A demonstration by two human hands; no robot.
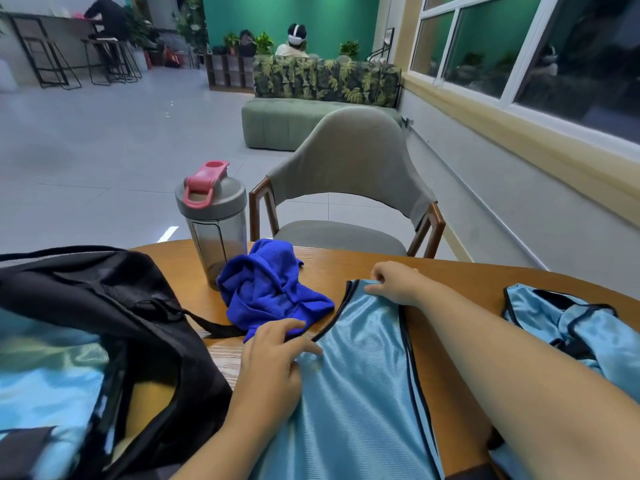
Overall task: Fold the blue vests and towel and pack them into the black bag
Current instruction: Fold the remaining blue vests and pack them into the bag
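Black bag [104,306] cut by left edge; blurred pale-blue cloth inside, possibly vest.

A shaker bottle [214,223] with a grey lid and pink cap stands upright on the wooden table [346,268]. Beyond the table's far edge is a grey chair [349,188] with wooden arms. Farther back a green bench [287,123] sits before a leaf-patterned sofa [325,81], where a person [294,43] sits facing away. Black stools [100,60] line a counter at far left.
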